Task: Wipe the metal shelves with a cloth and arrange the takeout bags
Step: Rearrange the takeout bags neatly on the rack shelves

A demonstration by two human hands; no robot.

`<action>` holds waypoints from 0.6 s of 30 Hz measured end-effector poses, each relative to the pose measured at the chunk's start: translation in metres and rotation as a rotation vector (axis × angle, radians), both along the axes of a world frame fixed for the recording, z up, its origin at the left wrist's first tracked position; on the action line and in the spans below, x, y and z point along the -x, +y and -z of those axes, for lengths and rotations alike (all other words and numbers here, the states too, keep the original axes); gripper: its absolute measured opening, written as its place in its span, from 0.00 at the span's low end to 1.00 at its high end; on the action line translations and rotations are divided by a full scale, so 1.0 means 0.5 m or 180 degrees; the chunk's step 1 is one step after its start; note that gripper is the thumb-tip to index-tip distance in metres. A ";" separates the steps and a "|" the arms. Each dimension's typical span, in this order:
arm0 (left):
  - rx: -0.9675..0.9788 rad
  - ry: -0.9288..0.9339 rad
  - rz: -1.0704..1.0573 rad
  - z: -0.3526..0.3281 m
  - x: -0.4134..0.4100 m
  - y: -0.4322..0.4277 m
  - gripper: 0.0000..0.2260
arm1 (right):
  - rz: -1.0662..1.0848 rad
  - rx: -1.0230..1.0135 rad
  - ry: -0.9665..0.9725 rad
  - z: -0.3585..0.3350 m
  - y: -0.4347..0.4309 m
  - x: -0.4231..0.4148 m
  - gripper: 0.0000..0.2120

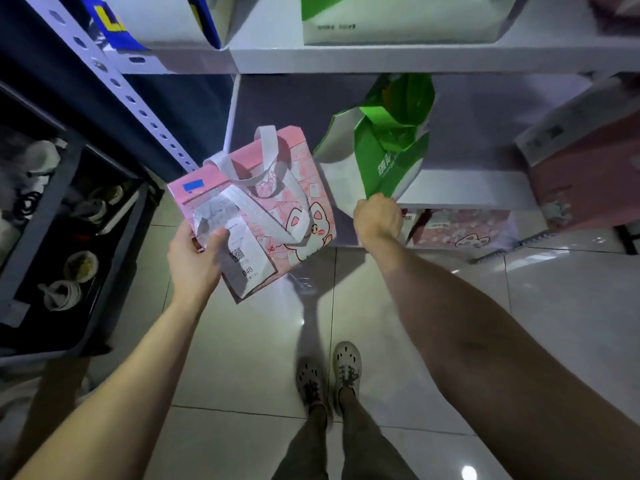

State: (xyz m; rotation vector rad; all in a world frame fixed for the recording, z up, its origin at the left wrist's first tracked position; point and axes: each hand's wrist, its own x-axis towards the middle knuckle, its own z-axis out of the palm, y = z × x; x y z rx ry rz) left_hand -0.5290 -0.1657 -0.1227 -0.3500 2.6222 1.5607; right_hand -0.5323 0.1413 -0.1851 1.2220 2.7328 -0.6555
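The left hand (197, 258) holds a pink bag (294, 202) out in front of the shelves, fingers under it and thumb pressing a receipt (239, 244) against its side. The receipt shows a QR code and the number "046". The bag carries a cartoon cat and a blue sticker.

The right hand (377, 220) is clenched on the lower end of a green and white bag (381, 150), which is tilted at the front edge of the middle shelf (467, 188). Its white characters are too blurred to read.

The middle shelf lies bare between this bag and a pink bag at the right (588, 181). Another cat bag (464, 230) sits on the shelf below. The upper shelf (381, 58) bears a second green and white bag (398, 19), its small print unreadable, and a blue and yellow bag (138, 22).
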 end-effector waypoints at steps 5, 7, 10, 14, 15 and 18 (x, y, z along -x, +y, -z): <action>0.0098 -0.0001 0.0135 -0.014 0.021 0.048 0.14 | 0.0338 -0.0050 0.0089 -0.009 0.074 -0.031 0.19; 0.0094 0.0025 0.0211 -0.021 0.029 0.066 0.14 | 0.0433 -0.0018 0.0189 -0.013 0.098 -0.024 0.19; 0.0031 0.0083 0.0369 -0.034 0.038 0.087 0.13 | 0.0582 0.0174 0.0262 0.000 0.131 -0.012 0.18; -0.0032 0.0133 0.0367 -0.044 0.058 0.102 0.14 | 0.0199 0.0296 0.0191 0.018 0.126 -0.022 0.29; -0.0049 0.0128 0.0358 -0.043 0.066 0.103 0.14 | 0.0096 0.0456 0.0337 0.012 0.111 -0.030 0.34; -0.0161 -0.0002 0.0318 -0.041 0.091 0.102 0.15 | -0.0433 0.1227 0.0555 0.004 0.057 -0.045 0.36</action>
